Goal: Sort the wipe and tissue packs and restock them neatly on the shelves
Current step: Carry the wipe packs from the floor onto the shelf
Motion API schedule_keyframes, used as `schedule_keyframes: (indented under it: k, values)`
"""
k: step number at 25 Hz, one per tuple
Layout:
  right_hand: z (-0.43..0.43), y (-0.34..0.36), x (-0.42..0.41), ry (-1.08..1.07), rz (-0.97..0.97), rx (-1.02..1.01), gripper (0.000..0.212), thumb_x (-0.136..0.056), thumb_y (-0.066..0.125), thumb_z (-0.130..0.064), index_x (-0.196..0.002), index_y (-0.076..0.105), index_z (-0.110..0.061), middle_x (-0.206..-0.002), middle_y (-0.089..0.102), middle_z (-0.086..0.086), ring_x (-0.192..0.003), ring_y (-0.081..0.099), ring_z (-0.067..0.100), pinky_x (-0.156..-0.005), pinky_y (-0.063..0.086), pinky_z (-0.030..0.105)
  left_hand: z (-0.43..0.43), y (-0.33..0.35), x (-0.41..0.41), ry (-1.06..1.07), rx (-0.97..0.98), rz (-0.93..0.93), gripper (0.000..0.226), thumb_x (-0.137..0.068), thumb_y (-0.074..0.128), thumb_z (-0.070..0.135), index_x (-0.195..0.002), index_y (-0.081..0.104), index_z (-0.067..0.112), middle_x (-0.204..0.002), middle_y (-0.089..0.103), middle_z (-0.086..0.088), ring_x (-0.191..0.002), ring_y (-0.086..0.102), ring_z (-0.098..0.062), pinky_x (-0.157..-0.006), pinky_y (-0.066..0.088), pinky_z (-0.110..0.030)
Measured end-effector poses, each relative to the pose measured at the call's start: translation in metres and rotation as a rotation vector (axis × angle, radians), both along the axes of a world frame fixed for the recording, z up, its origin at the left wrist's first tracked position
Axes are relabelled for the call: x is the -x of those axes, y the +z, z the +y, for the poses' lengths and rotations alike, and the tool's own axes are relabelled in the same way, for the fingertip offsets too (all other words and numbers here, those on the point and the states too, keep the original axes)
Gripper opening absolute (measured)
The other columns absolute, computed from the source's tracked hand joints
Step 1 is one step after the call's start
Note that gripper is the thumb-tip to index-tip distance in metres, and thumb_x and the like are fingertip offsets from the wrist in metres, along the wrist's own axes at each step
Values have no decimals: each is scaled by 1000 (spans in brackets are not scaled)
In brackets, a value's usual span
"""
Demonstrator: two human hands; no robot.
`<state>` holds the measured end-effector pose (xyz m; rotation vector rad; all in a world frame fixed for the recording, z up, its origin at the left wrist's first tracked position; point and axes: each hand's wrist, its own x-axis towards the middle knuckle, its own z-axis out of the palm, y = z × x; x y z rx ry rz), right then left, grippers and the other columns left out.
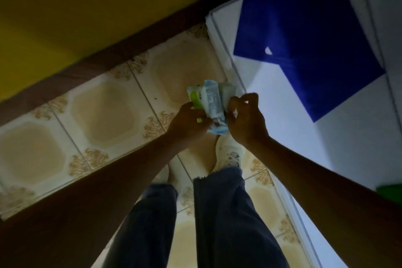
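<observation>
Head view, dim light. We take the dark blue flat sheet [304, 35] as our reference; it lies on a white flat surface [293, 132], which we judge to be a shelf board or table top, though we cannot tell which.

Below and to the left of the sheet, over the cream patterned floor tiles [104, 104], the left hand [187, 123] and the right hand [247, 119] clasp a bundle of small soft packs [214, 105] between them. Both hands have their fingers curled round its sides, and neither is free.

- Pack farthest from the sheet: white with a green label [196, 94].
- Middle pack: blue-edged with a printed panel [215, 113].
- Pack nearest the sheet: plain white [228, 89].
- We cannot tell whether there are more packs behind these.

Key relation: the bundle's long axis points away from the body, roughly parallel to the near edge of the white surface, and the bundle itself hangs just off that edge. The right hand is on the sheet side and so is the nearer of the two.

Our judgement: sorting is in hand and nothing from this bundle has been placed yet. The next move would carry it sideways towards the sheet, led by the right hand. The risk is that a slick pack slips out of the shared grip.
</observation>
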<state>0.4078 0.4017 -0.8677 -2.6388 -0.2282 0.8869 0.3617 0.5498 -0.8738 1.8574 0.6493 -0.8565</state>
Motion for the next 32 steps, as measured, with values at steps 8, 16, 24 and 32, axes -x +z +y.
schedule_keyframes:
  k: [8, 16, 24, 32]
  values:
    - [19, 244, 66, -419, -53, -373, 23, -92, 60, -23, -79, 42, -28, -106, 60, 1, -98, 66, 16, -70, 58, 22, 57, 237, 28, -72, 85, -228, 37, -70, 78, 37, -98, 60, 21, -113, 56, 7, -107, 59, -10, -73, 46, -8]
    - [-45, 496, 146, -382, -289, -415, 17, -83, 65, -14, -76, 52, -22, -104, 65, -3, -90, 62, 18, -72, 52, 34, 0, 477, 49, -596, 50, -524, 119, -59, 84, 45, -144, 0, 44, -141, 28, 19, -121, 26, 9, -107, 31, -26]
    - [-167, 687, 278, -1088, -642, -1002, 26, -74, 77, -25, -96, 65, -20, -101, 70, 3, -86, 64, 15, -69, 50, 32, -143, 664, 124, -709, 747, -563, 41, -74, 74, -8, -109, 65, 12, -102, 74, -1, -99, 68, -14, -81, 55, -26]
    - [-276, 795, 455, -1018, -948, -1082, 43, -67, 75, -59, -102, 70, -36, -109, 71, -5, -99, 66, 11, -74, 53, 23, -294, 786, 254, -710, 999, -686, 39, -64, 78, 8, -101, 69, 10, -101, 74, -8, -91, 70, -19, -75, 56, -28]
